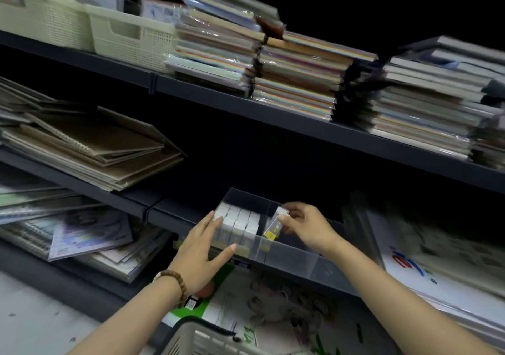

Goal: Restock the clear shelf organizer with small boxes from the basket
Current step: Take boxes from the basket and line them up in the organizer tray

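Her right hand [303, 225] pinches a small box [276, 225] over the clear organizer [287, 253]; flat-fingered left hand [203, 242] steadies it. Next, I'd say: seat the box beside the packed row [237, 223].

The clear organizer [289, 256] sits at the edge of a dark shelf [131, 204]. Its left compartment is packed with upright white boxes [240, 222]. The left hand [200, 248], a bead bracelet [177, 281] at the wrist, lies flat with straight fingers against the organizer's left front corner. The right hand [306, 225] pinches a box [274, 226] with a yellow end, tilted in the next compartment. A pale basket [191, 338] shows at the bottom. Brown notebooks [90, 147] lie to the left, and paper packs [295, 81] are stacked on the shelf above.
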Demonstrator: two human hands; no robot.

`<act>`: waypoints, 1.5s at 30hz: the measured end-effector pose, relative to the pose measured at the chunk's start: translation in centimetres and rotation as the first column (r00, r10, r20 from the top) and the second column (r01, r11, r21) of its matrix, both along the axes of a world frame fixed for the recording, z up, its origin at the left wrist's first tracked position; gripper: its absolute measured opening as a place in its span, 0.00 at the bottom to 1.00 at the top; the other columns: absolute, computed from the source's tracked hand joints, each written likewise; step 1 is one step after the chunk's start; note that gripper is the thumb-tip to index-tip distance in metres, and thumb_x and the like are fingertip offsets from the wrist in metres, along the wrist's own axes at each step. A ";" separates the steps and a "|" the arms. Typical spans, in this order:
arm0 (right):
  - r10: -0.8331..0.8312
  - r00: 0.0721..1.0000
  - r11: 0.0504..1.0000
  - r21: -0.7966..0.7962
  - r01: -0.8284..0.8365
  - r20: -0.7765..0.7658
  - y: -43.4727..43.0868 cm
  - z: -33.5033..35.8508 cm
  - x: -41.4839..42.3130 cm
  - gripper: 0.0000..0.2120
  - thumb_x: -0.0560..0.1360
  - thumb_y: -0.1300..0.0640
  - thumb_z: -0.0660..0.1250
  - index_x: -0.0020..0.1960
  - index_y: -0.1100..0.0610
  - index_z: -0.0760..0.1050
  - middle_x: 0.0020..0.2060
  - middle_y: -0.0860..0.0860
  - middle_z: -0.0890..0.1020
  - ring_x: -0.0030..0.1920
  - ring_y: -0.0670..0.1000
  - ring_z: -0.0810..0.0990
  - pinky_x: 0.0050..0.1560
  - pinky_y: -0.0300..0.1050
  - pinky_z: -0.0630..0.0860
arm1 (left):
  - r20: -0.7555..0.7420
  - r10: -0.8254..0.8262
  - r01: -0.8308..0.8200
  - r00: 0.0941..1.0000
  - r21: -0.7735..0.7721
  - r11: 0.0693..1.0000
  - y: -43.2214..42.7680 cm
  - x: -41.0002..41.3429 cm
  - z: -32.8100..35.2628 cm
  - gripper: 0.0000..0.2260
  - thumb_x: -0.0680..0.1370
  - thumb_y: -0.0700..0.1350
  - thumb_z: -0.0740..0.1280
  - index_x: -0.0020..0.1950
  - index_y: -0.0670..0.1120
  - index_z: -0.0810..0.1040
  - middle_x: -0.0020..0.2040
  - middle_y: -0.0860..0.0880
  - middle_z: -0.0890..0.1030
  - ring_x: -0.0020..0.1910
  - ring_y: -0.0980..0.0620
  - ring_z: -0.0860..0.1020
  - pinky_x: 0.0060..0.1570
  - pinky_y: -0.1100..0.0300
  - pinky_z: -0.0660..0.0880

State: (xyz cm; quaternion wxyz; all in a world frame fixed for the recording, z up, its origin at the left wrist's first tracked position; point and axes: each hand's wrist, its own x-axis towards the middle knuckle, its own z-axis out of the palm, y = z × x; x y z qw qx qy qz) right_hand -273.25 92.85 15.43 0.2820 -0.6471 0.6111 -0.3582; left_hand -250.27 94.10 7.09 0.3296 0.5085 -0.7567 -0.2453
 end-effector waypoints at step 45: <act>-0.163 0.982 0.795 0.577 0.186 -0.093 22.5 -34.5 -4.7 0.12 0.77 0.64 0.61 0.59 0.57 0.75 0.55 0.53 0.79 0.53 0.52 0.78 0.50 0.41 0.75 | 0.433 -0.280 -0.003 0.857 0.547 0.837 14.0 0.4 -24.7 0.27 0.79 0.58 0.57 0.74 0.49 0.59 0.73 0.50 0.63 0.71 0.52 0.62 0.68 0.62 0.59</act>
